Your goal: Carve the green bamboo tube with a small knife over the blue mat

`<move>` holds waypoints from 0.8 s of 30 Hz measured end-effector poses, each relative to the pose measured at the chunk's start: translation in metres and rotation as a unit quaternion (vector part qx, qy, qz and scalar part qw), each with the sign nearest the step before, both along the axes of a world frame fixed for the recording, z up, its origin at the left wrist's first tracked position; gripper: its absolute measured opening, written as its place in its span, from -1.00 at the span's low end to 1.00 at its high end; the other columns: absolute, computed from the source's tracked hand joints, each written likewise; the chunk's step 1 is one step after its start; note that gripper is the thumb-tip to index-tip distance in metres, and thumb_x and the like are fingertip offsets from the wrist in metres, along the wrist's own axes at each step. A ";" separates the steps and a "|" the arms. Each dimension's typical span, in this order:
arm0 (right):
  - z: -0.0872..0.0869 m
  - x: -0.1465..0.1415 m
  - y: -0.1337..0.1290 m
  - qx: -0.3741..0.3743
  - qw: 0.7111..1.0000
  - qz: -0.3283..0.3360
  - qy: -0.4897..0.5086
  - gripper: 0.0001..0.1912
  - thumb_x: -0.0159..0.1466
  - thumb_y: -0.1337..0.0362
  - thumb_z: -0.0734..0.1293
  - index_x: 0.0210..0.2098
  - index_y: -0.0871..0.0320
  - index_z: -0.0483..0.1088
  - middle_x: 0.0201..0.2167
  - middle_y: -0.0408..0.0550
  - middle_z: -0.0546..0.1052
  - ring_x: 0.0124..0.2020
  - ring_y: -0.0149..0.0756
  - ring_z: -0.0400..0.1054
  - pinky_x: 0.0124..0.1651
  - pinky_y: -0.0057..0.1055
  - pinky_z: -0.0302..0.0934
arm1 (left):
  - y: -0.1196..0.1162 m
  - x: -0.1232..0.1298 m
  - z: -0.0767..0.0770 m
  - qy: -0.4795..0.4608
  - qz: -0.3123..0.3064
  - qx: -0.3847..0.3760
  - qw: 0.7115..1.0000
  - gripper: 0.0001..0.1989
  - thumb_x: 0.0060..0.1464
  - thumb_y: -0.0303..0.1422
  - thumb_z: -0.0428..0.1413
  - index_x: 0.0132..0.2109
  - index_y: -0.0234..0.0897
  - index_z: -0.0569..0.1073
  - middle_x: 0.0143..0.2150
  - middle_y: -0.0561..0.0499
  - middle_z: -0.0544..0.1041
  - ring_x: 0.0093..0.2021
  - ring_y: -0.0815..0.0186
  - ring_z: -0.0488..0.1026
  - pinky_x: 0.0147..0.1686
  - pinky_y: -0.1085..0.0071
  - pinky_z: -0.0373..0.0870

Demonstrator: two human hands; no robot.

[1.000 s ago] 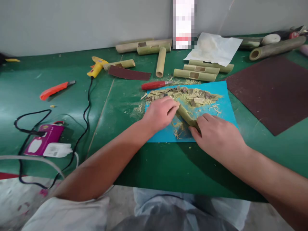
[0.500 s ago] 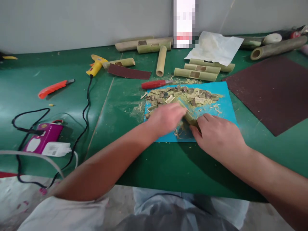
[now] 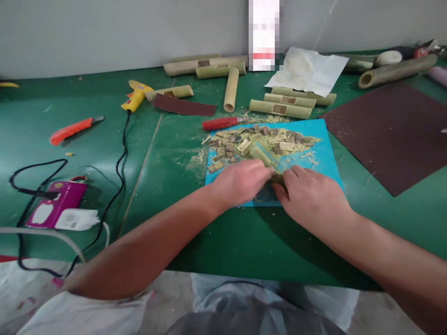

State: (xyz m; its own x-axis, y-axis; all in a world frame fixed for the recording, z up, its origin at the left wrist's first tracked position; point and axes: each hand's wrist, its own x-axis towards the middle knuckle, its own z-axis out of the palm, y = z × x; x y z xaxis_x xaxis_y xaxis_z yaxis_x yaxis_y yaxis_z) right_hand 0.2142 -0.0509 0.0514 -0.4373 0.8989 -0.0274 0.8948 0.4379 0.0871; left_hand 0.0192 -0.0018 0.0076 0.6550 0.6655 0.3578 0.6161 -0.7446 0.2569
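My right hand [image 3: 312, 190] is closed round the near end of a short green bamboo tube [image 3: 260, 156], which slants away over a blue sheet [image 3: 328, 160]. My left hand [image 3: 244, 181] rests at the tube's middle, fingers bent in a pinch close to my right thumb; what sits between them is hidden. Bamboo chips and shavings [image 3: 244, 145] lie heaped on the sheet beyond both hands. Just past the heap is a red-handled tool [image 3: 220, 123] with a short metal end.
Several cut bamboo tubes [image 3: 281, 109] lie at the back, near white paper [image 3: 307, 70]. Brown sandpaper [image 3: 394, 139] covers the right side, with a strip [image 3: 185, 105] further left. On the left are a yellow glue gun [image 3: 138, 97], an orange cutter [image 3: 73, 131] and a purple power strip [image 3: 57, 202] with cables.
My left hand has slid down the tube toward my right hand, uncovering the tube's far part. My right hand keeps its grip. The whole view has shifted slightly.
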 end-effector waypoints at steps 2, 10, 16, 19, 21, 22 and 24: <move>0.000 0.000 0.000 -0.004 1.000 -0.005 -0.005 -0.70 0.39 0.25 0.20 -0.33 0.24 0.50 -0.40 0.10 0.54 -0.44 -0.27 0.34 -0.46 -0.34 -0.16 | 0.002 -0.001 -0.001 -0.028 0.046 0.041 0.998 -0.65 0.43 -0.30 -0.11 -0.12 -0.31 0.56 -0.31 -0.04 0.54 -0.31 0.32 0.48 -0.29 0.43 0.41; 0.000 0.001 0.000 -0.004 1.000 -0.005 0.002 -0.73 0.38 0.26 0.21 -0.33 0.24 0.49 -0.40 0.10 0.53 -0.43 -0.25 0.35 -0.46 -0.33 -0.17 | -0.002 0.005 0.001 -0.013 0.039 0.039 0.998 -0.62 0.43 -0.31 -0.14 -0.14 -0.30 0.56 -0.34 -0.03 0.53 -0.33 0.33 0.47 -0.33 0.43 0.39; 0.000 0.000 0.001 -0.014 1.000 -0.003 0.010 -0.72 0.37 0.26 0.22 -0.36 0.23 0.49 -0.42 0.08 0.53 -0.45 -0.27 0.34 -0.48 -0.35 -0.14 | -0.003 0.005 0.003 -0.010 0.001 0.015 1.000 -0.63 0.43 -0.32 -0.13 -0.17 -0.31 0.54 -0.34 -0.03 0.53 -0.33 0.33 0.47 -0.32 0.43 0.40; 0.001 0.000 0.002 -0.029 0.999 -0.018 0.005 -0.72 0.38 0.25 0.23 -0.33 0.25 0.50 -0.38 0.11 0.54 -0.43 -0.26 0.36 -0.48 -0.36 -0.11 | -0.004 0.006 0.003 -0.024 0.028 0.023 0.999 -0.64 0.43 -0.32 -0.13 -0.15 -0.31 0.54 -0.30 -0.04 0.54 -0.29 0.31 0.48 -0.28 0.41 0.42; 0.001 0.000 0.002 -0.039 0.999 -0.016 0.005 -0.74 0.38 0.25 0.24 -0.32 0.24 0.50 -0.37 0.10 0.55 -0.41 -0.26 0.37 -0.46 -0.36 -0.09 | -0.006 0.007 0.003 -0.004 -0.004 -0.009 1.000 -0.63 0.43 -0.33 -0.13 -0.21 -0.30 0.53 -0.35 -0.02 0.52 -0.33 0.32 0.47 -0.32 0.42 0.40; 0.002 0.000 0.002 -0.042 0.999 -0.016 0.005 -0.74 0.38 0.25 0.24 -0.31 0.24 0.50 -0.37 0.10 0.55 -0.40 -0.26 0.38 -0.46 -0.37 -0.07 | -0.007 0.008 0.004 0.000 -0.016 -0.017 1.000 -0.63 0.43 -0.33 -0.13 -0.22 -0.30 0.52 -0.36 -0.01 0.51 -0.34 0.33 0.46 -0.33 0.43 0.39; 0.002 0.000 0.002 -0.047 0.999 -0.022 0.004 -0.74 0.38 0.23 0.24 -0.30 0.24 0.50 -0.36 0.10 0.55 -0.39 -0.25 0.39 -0.45 -0.37 -0.06 | -0.008 0.008 0.004 -0.017 0.000 -0.002 1.000 -0.64 0.43 -0.33 -0.13 -0.20 -0.31 0.53 -0.34 -0.03 0.52 -0.32 0.32 0.47 -0.33 0.43 0.39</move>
